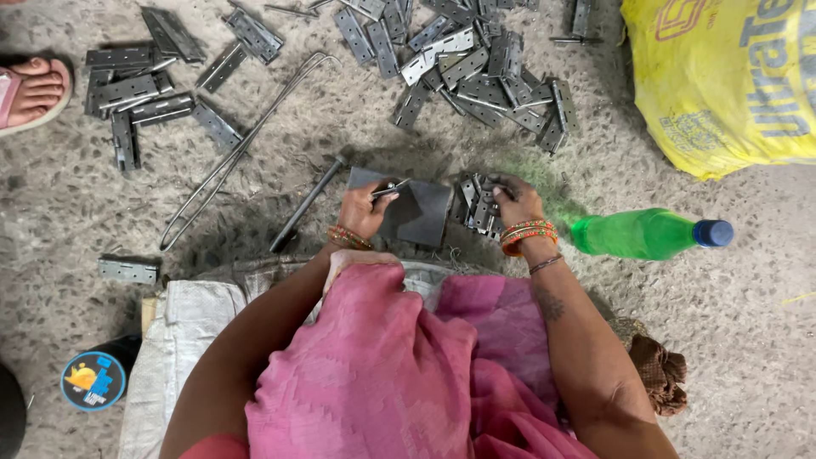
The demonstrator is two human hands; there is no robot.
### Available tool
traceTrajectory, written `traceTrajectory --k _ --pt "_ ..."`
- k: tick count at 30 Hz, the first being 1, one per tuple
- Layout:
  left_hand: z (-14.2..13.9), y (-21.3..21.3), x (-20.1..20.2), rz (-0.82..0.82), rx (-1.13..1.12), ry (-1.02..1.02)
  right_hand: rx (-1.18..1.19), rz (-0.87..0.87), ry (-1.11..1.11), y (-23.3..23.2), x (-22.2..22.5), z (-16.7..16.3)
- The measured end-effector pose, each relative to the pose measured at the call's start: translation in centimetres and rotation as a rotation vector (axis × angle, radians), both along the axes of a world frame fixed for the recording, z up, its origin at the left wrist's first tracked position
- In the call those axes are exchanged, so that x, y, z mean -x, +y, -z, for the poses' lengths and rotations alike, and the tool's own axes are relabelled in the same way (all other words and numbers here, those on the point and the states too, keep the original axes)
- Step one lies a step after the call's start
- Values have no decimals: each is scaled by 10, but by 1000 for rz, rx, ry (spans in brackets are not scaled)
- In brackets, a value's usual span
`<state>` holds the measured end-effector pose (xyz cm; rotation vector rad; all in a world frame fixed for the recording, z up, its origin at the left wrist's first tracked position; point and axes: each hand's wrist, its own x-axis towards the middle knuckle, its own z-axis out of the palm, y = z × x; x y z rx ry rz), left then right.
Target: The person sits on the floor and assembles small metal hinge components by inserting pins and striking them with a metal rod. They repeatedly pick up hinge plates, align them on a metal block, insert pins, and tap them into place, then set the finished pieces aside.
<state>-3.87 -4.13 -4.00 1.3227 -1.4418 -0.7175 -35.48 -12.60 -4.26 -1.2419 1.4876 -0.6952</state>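
Hinges are the work in the head view, all placed here against the dark steel plate (416,212) lying on the floor (722,323). The left hand (365,211) rests on the plate's left edge, fingers closed around a small hinge piece (391,188). The right hand (514,202), just right of the plate, is closed over a small heap of hinges (478,204). A hammer (308,204) lies just left of the plate; a larger hinge pile (484,59) sits beyond it, and a green bottle (650,234) lies farther right. I judge the piece could slip off the plate if pinched loosely, and sharp hinge edges could nick the fingers digging into the heap.
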Motion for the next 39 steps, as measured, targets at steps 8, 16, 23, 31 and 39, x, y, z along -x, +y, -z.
traceTrajectory --k 8,16,23,31,39 --pt "20 -26 54 71 -217 -92 97 -321 -198 3 -10 -30" --pt "15 -49 116 150 -565 -272 -200 -156 41 5 -7 -28" --pt "12 -68 139 242 -462 -236 -34 -142 413 -16 39 -9" --pt "5 -120 73 4 -284 -610 54 8 488 -38 67 29" --pt "10 -173 24 -123 -251 -907 226 84 508 -34 63 21"
